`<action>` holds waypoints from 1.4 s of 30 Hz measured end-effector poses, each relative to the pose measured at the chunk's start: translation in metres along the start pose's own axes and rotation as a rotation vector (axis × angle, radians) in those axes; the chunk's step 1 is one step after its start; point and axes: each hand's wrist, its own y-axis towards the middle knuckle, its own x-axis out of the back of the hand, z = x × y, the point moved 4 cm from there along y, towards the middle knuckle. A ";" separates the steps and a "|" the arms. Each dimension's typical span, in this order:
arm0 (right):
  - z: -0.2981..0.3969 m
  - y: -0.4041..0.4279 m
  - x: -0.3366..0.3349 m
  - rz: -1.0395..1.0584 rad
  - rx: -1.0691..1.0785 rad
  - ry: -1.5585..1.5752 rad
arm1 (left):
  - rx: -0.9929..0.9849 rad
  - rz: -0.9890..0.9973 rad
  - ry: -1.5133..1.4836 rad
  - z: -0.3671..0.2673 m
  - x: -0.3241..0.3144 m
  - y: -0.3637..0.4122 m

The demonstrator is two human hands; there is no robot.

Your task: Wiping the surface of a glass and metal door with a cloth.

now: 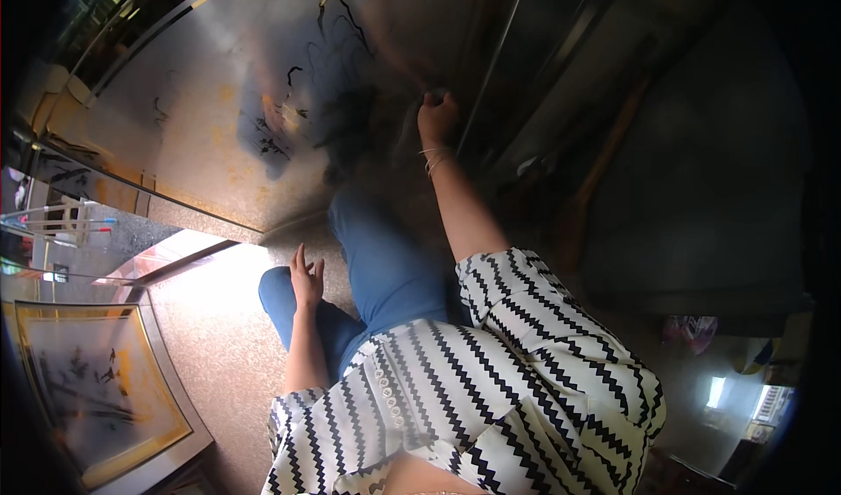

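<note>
My right hand [439, 117] reaches forward with curled fingers against or close to a dark part of a glossy panel [217, 15]. Shadow hides whether anything is between those fingers. The panel bears a painted ink-style picture with dark branches and yellow patches, and it mirrors my arm and legs dimly. My left hand [306, 285] hangs over my knee in blue trousers [387, 271], fingers apart and holding nothing.
At the lower left stands a framed ink-style picture [98, 390]. Bright light falls on the speckled floor [190, 337]. A metal edge strip [493, 68] runs beside my right hand. On the right, a brown wooden bar [611, 147] slants through shadow.
</note>
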 end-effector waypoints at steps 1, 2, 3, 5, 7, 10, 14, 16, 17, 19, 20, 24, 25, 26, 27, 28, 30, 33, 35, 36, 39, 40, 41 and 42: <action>-0.007 0.000 0.001 -0.026 0.001 0.025 | 0.005 -0.006 -0.004 -0.001 -0.001 0.000; -0.013 0.000 0.000 -0.013 0.001 -0.005 | 0.003 -0.006 -0.007 -0.001 -0.001 0.002; -0.009 -0.001 0.000 -0.005 0.003 -0.006 | 0.008 -0.004 0.000 0.001 -0.001 0.000; 0.010 0.000 0.005 0.004 0.063 -0.061 | 0.011 0.006 0.014 0.005 0.000 -0.002; 0.040 0.002 0.012 0.069 0.050 -0.062 | -0.002 -0.007 0.017 0.013 0.001 -0.002; 0.027 0.002 0.010 0.072 0.039 -0.041 | -0.028 -0.008 0.020 0.013 -0.002 -0.003; -0.019 0.007 -0.004 0.043 0.029 -0.010 | -0.047 -0.017 -0.014 0.013 -0.006 0.003; -0.004 0.004 0.003 0.091 0.028 -0.048 | 0.000 0.007 -0.010 0.007 -0.004 0.000; 0.009 0.003 0.008 0.132 0.026 -0.085 | 0.040 0.033 -0.005 0.004 -0.003 -0.002; 0.036 0.002 0.013 0.154 0.026 -0.100 | -0.020 -0.003 0.007 0.015 -0.002 -0.002; 0.042 0.000 0.013 0.178 0.022 -0.120 | -0.076 -0.032 0.019 0.022 -0.002 -0.004; 0.006 0.006 0.006 0.073 0.024 -0.032 | -0.026 -0.013 -0.003 0.014 -0.005 0.000; -0.006 0.007 0.005 0.100 -0.007 -0.044 | -0.002 0.004 -0.016 0.011 -0.006 0.001; -0.017 0.009 0.003 0.126 -0.039 -0.057 | 0.020 0.022 -0.029 0.009 -0.007 0.001; -0.013 0.004 0.002 0.134 -0.038 -0.055 | 0.027 0.018 -0.028 0.013 -0.006 -0.001; -0.002 0.000 0.006 0.163 -0.035 -0.031 | 0.007 0.014 -0.006 0.014 -0.005 -0.002; 0.015 0.001 0.008 0.188 -0.029 -0.007 | -0.016 0.009 0.013 0.019 -0.005 -0.003; 0.030 0.004 0.009 0.132 0.065 -0.094 | -0.033 0.002 0.015 0.023 -0.006 -0.003; 0.029 0.001 0.011 0.141 0.030 -0.016 | 0.008 -0.003 -0.020 0.022 -0.006 -0.003; 0.019 0.002 0.010 0.137 0.026 -0.019 | 0.005 0.003 -0.020 0.019 -0.006 -0.002; -0.008 0.010 0.002 0.164 0.031 -0.064 | 0.019 0.026 -0.023 0.015 -0.008 0.001; -0.012 0.009 0.000 0.215 -0.012 -0.090 | 0.004 0.021 -0.015 0.016 -0.008 0.001; -0.015 0.008 -0.002 0.265 -0.055 -0.116 | -0.012 0.017 -0.008 0.016 -0.007 0.000; -0.006 0.008 -0.002 0.268 -0.049 -0.114 | -0.010 0.010 -0.010 0.018 -0.006 0.000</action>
